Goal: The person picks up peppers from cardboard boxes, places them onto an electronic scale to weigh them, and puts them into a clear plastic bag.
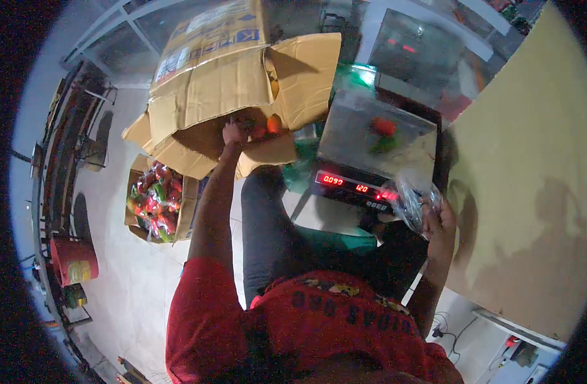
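Observation:
My left hand [235, 133] reaches into the mouth of a large cardboard box [211, 101] tipped towards me; its fingertips are in shadow. Beside them in the box lie orange-red vegetables, perhaps peppers [273, 124]. My right hand [438, 218] grips a clear plastic bag [411, 199] at the front right corner of a digital scale [340, 144] with lit red digits. On the scale's metal plate rest a red pepper [383, 126] and a green one [383, 144].
A smaller cardboard box [185, 211] of bagged red and green peppers [156, 199] stands on the floor at left. A second scale [413, 57] is behind the first. A pale yellow board [524, 192] rises at right. A red container [75, 259] stands far left.

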Motion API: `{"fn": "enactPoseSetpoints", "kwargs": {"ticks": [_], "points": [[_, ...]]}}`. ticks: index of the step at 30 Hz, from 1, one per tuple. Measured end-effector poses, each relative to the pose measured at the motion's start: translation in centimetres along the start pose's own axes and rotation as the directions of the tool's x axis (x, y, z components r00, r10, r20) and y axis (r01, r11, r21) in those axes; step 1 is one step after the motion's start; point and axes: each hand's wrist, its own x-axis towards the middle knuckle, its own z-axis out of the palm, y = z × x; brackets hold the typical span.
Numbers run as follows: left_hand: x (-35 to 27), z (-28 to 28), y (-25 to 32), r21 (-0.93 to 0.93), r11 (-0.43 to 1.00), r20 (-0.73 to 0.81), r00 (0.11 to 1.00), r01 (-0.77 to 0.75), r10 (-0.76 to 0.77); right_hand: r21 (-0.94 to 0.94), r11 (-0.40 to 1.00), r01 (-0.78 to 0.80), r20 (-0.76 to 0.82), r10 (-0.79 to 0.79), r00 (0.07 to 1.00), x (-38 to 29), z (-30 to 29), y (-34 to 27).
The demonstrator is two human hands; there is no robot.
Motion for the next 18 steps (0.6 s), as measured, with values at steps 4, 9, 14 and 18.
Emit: {"fn": "enactPoseSetpoints", "kwargs": {"ticks": [4,9,14,18], "points": [[2.1,0.0,-3.0,-0.218,0.976,-0.173,0.983,0.026,-0.065,0.014,0.999,0.031,0.060,-0.032,0.998,0.2,-0.2,0.5],[3.9,-3.1,2.9,-0.157,0.983,-0.106,0.991,-0.096,0.080,0.021,1.000,-0.014,-0.002,0.014,1.000,0.6,0.9,1.3],[6.4,-4.6,6.8,-0.150,0.986,-0.027,0.997,-0.076,0.073,-0.093,0.991,-0.095,0.050,0.100,0.994,1.2,1.3,0.1],[7.6,-3.9,10.3,-0.167,0.986,0.088,0.996,-0.018,0.033,-0.121,0.988,-0.096,0.088,0.107,0.990,1.7,0.5,1.6]]}}
